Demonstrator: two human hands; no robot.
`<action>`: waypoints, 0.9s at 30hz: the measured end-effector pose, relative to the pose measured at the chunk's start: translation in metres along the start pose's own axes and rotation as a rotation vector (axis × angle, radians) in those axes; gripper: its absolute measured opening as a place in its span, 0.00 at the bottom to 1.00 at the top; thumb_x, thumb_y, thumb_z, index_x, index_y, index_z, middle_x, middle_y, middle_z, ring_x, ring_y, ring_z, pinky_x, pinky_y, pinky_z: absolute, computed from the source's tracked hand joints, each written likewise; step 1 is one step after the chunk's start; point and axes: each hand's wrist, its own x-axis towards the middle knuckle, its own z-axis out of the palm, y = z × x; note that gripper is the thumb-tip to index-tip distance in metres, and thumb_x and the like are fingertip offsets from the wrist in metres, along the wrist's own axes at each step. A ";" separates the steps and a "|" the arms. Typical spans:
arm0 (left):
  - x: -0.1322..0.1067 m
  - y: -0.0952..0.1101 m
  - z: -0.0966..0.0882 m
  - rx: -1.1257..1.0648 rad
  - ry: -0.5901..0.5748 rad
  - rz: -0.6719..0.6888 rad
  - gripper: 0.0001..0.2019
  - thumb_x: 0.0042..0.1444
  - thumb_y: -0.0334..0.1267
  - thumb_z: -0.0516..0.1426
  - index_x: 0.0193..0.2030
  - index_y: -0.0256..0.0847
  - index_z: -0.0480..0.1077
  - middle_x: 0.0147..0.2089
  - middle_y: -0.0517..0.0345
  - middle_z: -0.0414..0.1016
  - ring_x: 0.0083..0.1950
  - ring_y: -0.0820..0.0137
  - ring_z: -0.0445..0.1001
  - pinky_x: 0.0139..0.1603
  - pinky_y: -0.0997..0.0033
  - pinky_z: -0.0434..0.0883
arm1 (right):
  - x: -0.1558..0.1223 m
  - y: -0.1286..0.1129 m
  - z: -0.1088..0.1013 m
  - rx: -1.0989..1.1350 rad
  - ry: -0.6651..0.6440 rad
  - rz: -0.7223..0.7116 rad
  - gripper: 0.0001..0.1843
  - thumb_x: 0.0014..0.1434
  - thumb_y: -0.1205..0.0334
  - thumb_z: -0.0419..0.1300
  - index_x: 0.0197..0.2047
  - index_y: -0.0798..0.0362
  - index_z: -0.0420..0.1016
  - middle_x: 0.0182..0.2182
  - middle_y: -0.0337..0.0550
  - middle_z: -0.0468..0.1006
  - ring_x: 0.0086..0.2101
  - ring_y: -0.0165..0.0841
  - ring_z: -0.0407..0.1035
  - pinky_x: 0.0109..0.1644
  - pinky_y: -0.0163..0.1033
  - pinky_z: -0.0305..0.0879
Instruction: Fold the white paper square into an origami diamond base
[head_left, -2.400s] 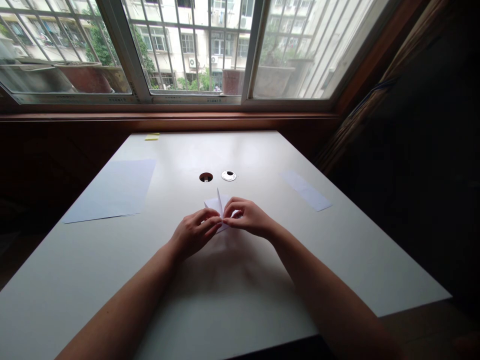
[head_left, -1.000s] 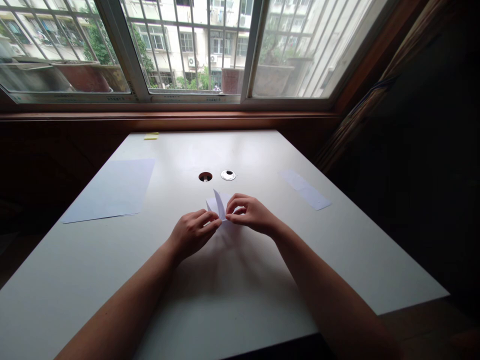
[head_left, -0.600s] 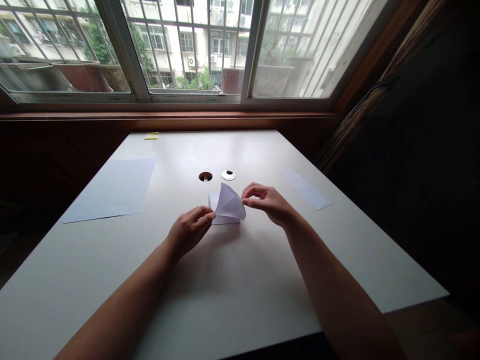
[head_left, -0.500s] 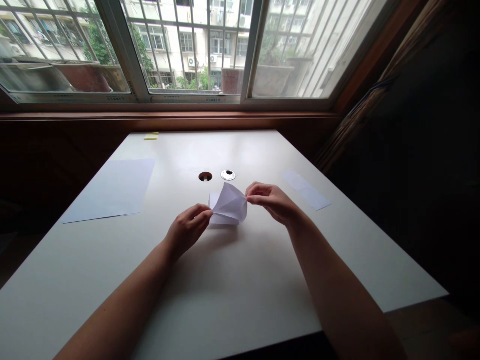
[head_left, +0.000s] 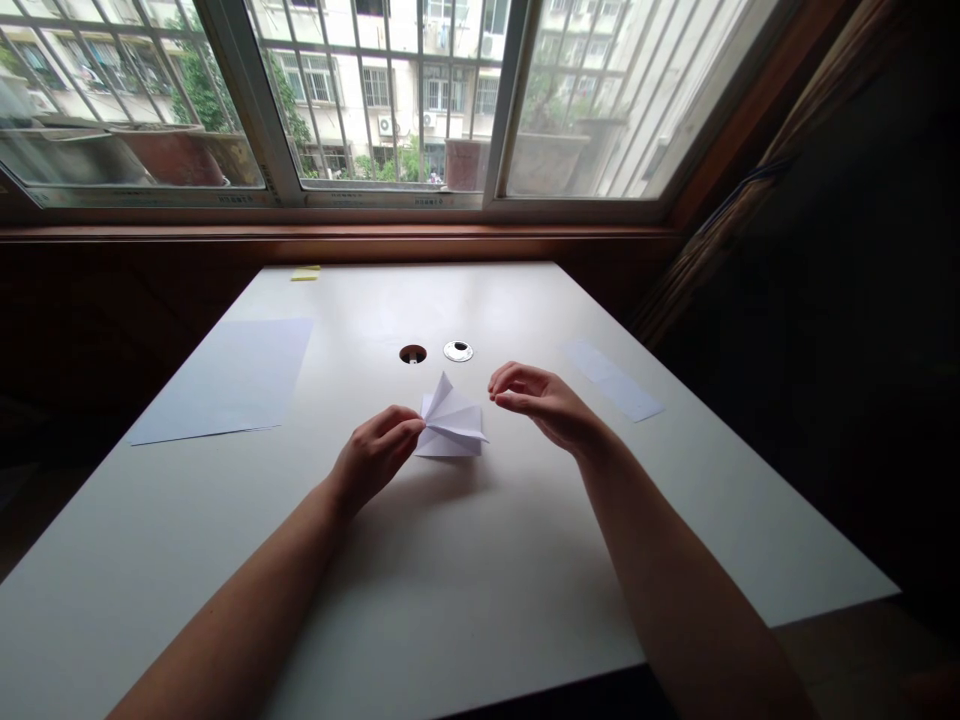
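Observation:
A small folded sheet of white paper (head_left: 454, 425) is near the middle of the white table, its creased flaps standing apart and one point sticking up. My left hand (head_left: 381, 450) pinches its left corner between thumb and fingers. To the right of the paper, my right hand (head_left: 538, 398) hovers with curved fingers; a gap shows between thumb and fingertips, and nothing is in them. The paper's right edge is apart from that hand. Beneath the paper a soft shadow falls on the table.
Larger sheets of paper (head_left: 225, 380) lie at the table's left side, and a creased paper strip (head_left: 613, 380) lies at the right. A round cable hole (head_left: 412, 354) and its metal cover (head_left: 458, 351) are beyond the hands. Yellow slips (head_left: 305, 273) rest near the back edge.
My right hand has let go of the paper's right corner. The freed flaps have sprung back to the left and down, while my left hand keeps its pinch.

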 end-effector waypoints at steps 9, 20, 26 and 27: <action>-0.001 0.001 0.000 0.000 -0.003 -0.004 0.07 0.63 0.28 0.56 0.45 0.43 0.72 0.43 0.55 0.75 0.42 0.72 0.75 0.43 0.74 0.72 | 0.000 0.015 0.041 -0.519 -0.036 -0.402 0.15 0.57 0.55 0.67 0.48 0.45 0.76 0.47 0.47 0.71 0.50 0.41 0.66 0.54 0.48 0.67; -0.001 0.002 0.001 -0.016 -0.048 0.046 0.08 0.63 0.29 0.56 0.47 0.43 0.72 0.43 0.53 0.75 0.41 0.72 0.75 0.43 0.73 0.72 | 0.002 0.032 0.057 -0.633 -0.038 -0.352 0.09 0.62 0.52 0.63 0.40 0.49 0.75 0.39 0.43 0.72 0.34 0.32 0.69 0.39 0.39 0.68; -0.001 0.002 0.000 -0.010 -0.044 0.053 0.08 0.65 0.30 0.55 0.47 0.43 0.72 0.43 0.54 0.76 0.40 0.73 0.75 0.41 0.74 0.72 | 0.001 0.029 0.051 -0.584 -0.046 -0.318 0.11 0.63 0.51 0.61 0.37 0.50 0.76 0.37 0.43 0.73 0.32 0.30 0.70 0.38 0.38 0.69; -0.001 0.002 0.000 -0.010 -0.044 0.054 0.08 0.65 0.30 0.55 0.47 0.43 0.72 0.43 0.54 0.76 0.40 0.73 0.75 0.41 0.74 0.72 | 0.001 0.028 0.051 -0.579 -0.048 -0.323 0.11 0.64 0.51 0.61 0.37 0.50 0.76 0.37 0.43 0.73 0.32 0.31 0.70 0.38 0.38 0.69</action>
